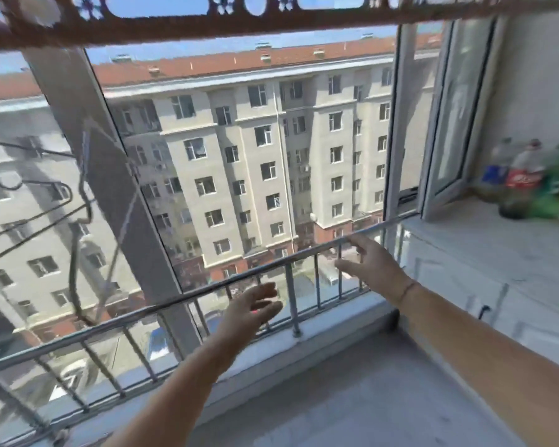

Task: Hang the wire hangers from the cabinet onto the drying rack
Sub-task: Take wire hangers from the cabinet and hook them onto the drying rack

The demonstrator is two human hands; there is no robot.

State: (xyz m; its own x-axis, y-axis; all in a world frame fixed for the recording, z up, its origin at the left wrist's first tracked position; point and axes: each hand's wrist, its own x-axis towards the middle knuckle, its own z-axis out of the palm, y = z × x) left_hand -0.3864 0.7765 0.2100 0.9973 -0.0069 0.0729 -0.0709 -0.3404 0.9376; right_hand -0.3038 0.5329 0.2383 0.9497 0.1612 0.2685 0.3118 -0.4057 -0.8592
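Wire hangers [84, 188]: several thin, blurred outlines hang at the far left against the window glass. Their hooks point up and their bodies run downward. What carries them is out of clear view, so the drying rack itself cannot be picked out. The brown perforated band [239, 25] across the top may or may not belong to it.

Left hand [252, 308]: stretched forward over the balcony railing [175, 301], fingers straight and spread, holding nothing. The hangers lie up and to its left, well apart from it.

Right hand [368, 262]: also extended, fingers relaxed and parted, empty. Its fingertips are near the top rail, though contact cannot be confirmed.

Cabinet [459, 285]: a white unit at the right, just beyond the right forearm. Its door appears closed, and a small dark handle [484, 311] is set roughly upright on it. Soft-drink bottles [523, 185] stand on its top. No hanger can be seen on or in it.

Governing relation: the supply point lies to the right and the hung hangers to the left, with both hands between them. The right hand is clearly the nearer to the cabinet, so it is probably the one to reach for the handle. The fetching step appears not yet begun.
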